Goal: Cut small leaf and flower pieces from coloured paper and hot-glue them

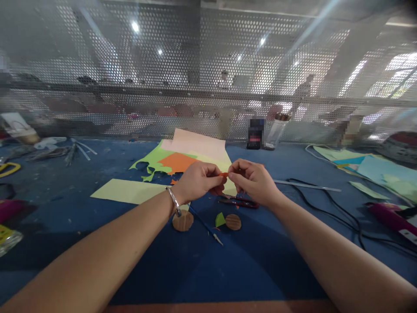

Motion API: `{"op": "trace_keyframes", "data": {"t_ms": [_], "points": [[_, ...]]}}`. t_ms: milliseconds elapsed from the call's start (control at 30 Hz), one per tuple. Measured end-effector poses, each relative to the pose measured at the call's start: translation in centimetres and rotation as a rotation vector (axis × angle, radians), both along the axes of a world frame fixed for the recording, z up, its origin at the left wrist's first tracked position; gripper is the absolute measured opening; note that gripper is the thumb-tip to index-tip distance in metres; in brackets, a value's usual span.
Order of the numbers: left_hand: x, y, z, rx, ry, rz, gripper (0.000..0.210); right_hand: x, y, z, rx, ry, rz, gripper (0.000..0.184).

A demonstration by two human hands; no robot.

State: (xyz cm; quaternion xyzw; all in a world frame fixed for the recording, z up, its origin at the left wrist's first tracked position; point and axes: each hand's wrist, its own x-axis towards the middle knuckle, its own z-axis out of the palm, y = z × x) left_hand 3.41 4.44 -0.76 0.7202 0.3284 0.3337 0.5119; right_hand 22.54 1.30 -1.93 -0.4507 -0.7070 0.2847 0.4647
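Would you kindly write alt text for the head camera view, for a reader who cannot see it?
A person's left hand and right hand pinch a small orange piece above a blue table. Below the hands lie scissors, two brown discs, a small green piece and a thin blue tool, with coloured paper sheets beyond.

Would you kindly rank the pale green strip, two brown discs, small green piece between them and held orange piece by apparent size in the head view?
1. Pale green strip
2. Left brown disc
3. Right brown disc
4. Small green piece
5. Orange piece: visible part smallest; partly covered, so full size unsure
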Motion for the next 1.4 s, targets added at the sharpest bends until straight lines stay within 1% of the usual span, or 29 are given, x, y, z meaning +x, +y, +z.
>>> {"op": "trace_keyframes", "data": {"t_ms": [100,233,300,367,500,600,767,833,900,967,1000,1067,1167,1233,1267,1333,1400], "points": [[-0.1,0.0,-0.1,0.041,0.031,0.002,0.027,0.0,0.1,-0.2,-0.004,-0.014,-0.002,0.008],[0.0,0.3,-0.9,0.154,0.084,0.028,0.021,0.1,0.3,-0.6,-0.001,-0.037,-0.019,0.006],[0.0,0.5,-1.2,0.190,0.076,0.031,0.017,0.1,0.4,-0.6,0.005,-0.044,-0.035,0.005],[0.1,0.6,-1.3,0.169,0.029,0.022,0.014,0.1,0.4,-0.7,0.013,-0.042,-0.046,0.005],[0.2,0.8,-0.9,0.069,-0.084,-0.005,0.015,0.2,0.4,-0.7,0.025,-0.044,-0.048,0.004],[0.1,0.8,-0.7,0.057,-0.124,-0.013,0.018,0.2,0.4,-0.7,0.028,-0.042,-0.042,0.004],[0.2,0.5,-1.1,0.221,-0.087,0.038,0.020,0.0,0.3,-0.6,0.028,-0.011,-0.039,0.003],[0.3,0.4,-1.1,0.242,-0.068,0.055,0.021,0.0,0.2,-0.6,0.023,-0.007,-0.052,0.003],[0.1,0.4,-0.8,0.228,0.005,0.067,0.024,0.0,0.2,-0.6,0.028,-0.018,-0.068,0.003],[-0.2,0.4,-0.3,0.212,0.190,0.034,0.033,0.2,0.3,-0.5,0.038,-0.024,-0.084,0.003],[-0.4,0.4,-0.1,0.211,0.313,-0.011,0.038,0.2,0.3,-0.5,0.043,-0.022,-0.093,0.004],[-0.7,0.1,0.4,0.215,0.538,-0.142,0.045,0.4,0.4,-0.6,0.053,-0.017,-0.109,0.004],[-0.5,-0.7,0.7,0.203,0.736,-0.327,0.045,0.6,0.5,-0.6,0.064,-0.035,-0.121,0.003],[-0.2,-1.1,0.6,0.216,0.797,-0.396,0.033,0.6,0.4,-0.6,0.074,-0.057,-0.120,0.003],[0.0,-1.2,0.6,0.227,0.805,-0.408,0.025,0.5,0.4,-0.6,0.084,-0.072,-0.119,0.004],[0.0,-1.2,0.5,0.240,0.785,-0.400,0.012,0.5,0.3,-0.6,0.105,-0.107,-0.120,0.004],[-0.3,-0.7,0.7,0.234,0.750,-0.371,0.009,0.5,0.2,-0.6,0.116,-0.141,-0.121,0.004]]}}
